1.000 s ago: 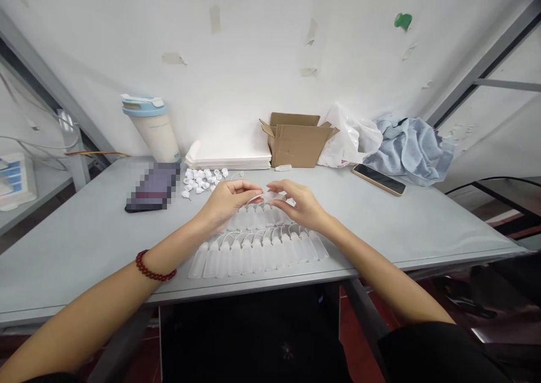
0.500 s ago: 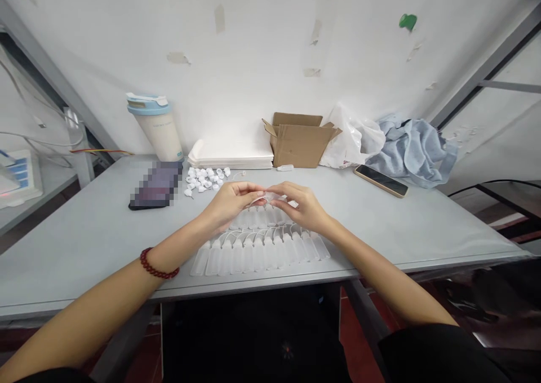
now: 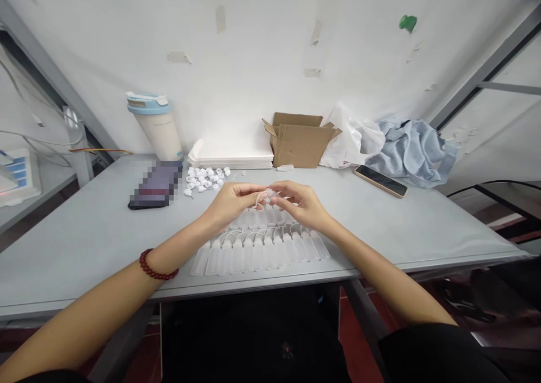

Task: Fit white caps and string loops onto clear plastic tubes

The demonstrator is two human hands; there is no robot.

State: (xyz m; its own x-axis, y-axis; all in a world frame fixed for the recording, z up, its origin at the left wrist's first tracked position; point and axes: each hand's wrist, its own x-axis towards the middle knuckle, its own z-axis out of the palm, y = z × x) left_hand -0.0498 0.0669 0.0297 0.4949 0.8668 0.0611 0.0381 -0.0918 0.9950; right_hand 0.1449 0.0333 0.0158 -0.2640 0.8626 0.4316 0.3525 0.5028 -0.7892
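My left hand (image 3: pixel 236 204) and my right hand (image 3: pixel 302 204) meet above the table, fingertips pinched together. Between them is a small translucent plastic bottle (image 3: pixel 271 193), mostly covered by the right fingers. A white cap with a thin curved strap (image 3: pixel 258 199) shows at the left fingertips; whether it sits on the bottle's neck cannot be made out. Under the hands lies a front row of translucent bottles (image 3: pixel 260 256), side by side with thin straps at their tops. Behind it, a second row of bottles (image 3: pixel 253 218) is partly hidden by my hands.
Loose white caps (image 3: pixel 205 178) lie in a pile at back left. A single bottle (image 3: pixel 284 168) rests before an open cardboard box (image 3: pixel 302 146). Around them are a tumbler (image 3: pixel 157 129), white trays (image 3: pixel 230 154), a plastic bag (image 3: pixel 353 138), blue cloth (image 3: pixel 416 149) and a phone (image 3: pixel 380 181).
The held piece has turned between my fingertips, and the curved strap now stands out more at the left fingers. Both arms have stayed almost in place.
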